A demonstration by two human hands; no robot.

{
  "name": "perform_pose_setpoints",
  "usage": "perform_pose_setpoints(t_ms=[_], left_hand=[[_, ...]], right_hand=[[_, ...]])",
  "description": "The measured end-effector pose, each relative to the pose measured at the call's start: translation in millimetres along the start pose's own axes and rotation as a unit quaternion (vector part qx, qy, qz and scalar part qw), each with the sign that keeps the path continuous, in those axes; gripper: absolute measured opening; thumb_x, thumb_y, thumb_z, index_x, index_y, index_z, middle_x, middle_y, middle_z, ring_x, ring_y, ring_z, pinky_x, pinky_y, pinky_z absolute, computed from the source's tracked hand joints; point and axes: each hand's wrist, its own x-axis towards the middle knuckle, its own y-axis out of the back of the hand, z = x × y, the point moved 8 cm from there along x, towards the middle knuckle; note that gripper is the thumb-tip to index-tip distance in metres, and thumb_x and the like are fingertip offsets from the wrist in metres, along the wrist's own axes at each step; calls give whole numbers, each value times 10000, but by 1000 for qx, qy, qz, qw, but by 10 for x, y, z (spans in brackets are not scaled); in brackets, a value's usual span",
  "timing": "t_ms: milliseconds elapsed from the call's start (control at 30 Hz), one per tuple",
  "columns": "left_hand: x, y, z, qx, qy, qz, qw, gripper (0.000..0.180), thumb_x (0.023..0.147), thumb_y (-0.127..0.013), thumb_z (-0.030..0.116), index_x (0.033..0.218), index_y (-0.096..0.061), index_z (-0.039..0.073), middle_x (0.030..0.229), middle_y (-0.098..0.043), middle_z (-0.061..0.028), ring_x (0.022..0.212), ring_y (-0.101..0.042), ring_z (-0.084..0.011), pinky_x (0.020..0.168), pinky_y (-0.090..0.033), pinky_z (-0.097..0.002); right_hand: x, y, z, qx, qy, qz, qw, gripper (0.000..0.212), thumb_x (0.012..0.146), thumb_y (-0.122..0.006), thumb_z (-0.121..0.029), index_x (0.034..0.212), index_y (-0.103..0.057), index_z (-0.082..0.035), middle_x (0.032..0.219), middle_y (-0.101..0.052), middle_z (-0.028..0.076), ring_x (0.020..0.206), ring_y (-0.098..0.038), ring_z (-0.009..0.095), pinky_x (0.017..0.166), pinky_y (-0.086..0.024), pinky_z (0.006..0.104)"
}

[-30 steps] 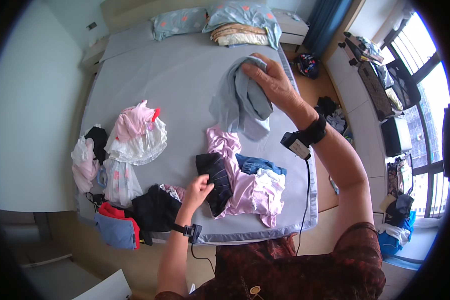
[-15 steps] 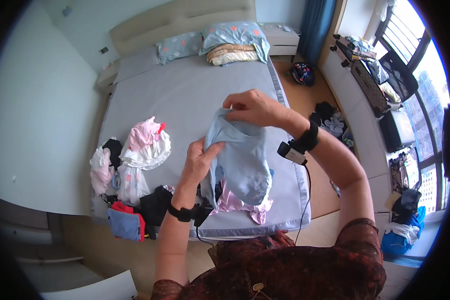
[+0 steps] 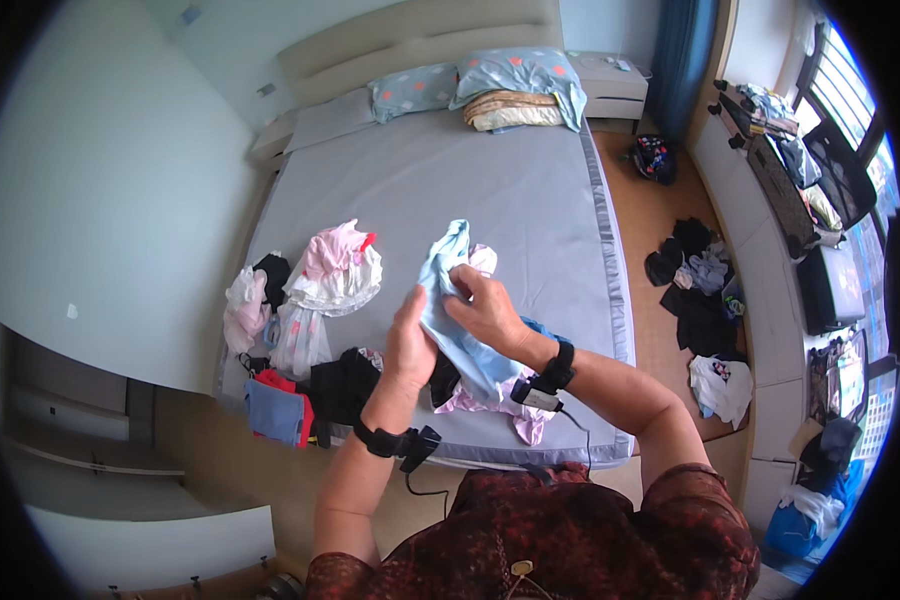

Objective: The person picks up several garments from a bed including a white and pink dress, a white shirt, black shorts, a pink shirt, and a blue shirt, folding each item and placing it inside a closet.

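Light blue soft cloth garment (image 3: 472, 362) is bunched lengthwise in front of the person, above the near part of the grey-covered bed (image 3: 420, 170). Its narrow upper end points toward the headboard (image 3: 420, 45); its lower part hangs over a pale pink thin cloth garment (image 3: 530, 428).

Right hand (image 3: 488, 308): fingers bent, drawn in narrow, holding the blue garment about midway along. Left hand (image 3: 410, 340): fingers nearly straight, laid along the garment's left edge; cannot tell whether it grips. Black strap with a small device on each wrist.

Dark cloth (image 3: 444, 380) shows just right of the left hand, partly covered. Left of both hands, apart: pink cloth top (image 3: 335, 250) lying on a white ruffled skirt (image 3: 340, 290). Nearer the bed's foot: black cloth heap (image 3: 344, 386), with a folded blue-grey cloth (image 3: 275, 410) over red cloth (image 3: 298, 384) at the corner.
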Motion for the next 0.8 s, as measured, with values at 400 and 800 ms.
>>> perform_pose_setpoints(t_ms=[400, 800], left_hand=[[-172, 760, 2068, 611, -330, 117, 710, 308, 887, -580, 237, 946, -580, -65, 618, -433, -14, 599, -380, -82, 528, -336, -269], [34, 621, 2046, 474, -341, 91, 807, 206, 893, -573, 163, 974, -623, -19, 729, -492, 50, 657, -402, -39, 581, -348, -209]], right_hand=[[987, 1595, -285, -295, 164, 78, 938, 211, 843, -563, -180, 1005, -647, -73, 833, -649, 179, 786, -634, 337, 708, -494, 367], [749, 1879, -567, -320, 191, 67, 926, 259, 867, -572, -241, 1016, -643, -41, 796, -649, 175, 697, -637, 304, 673, -500, 367]])
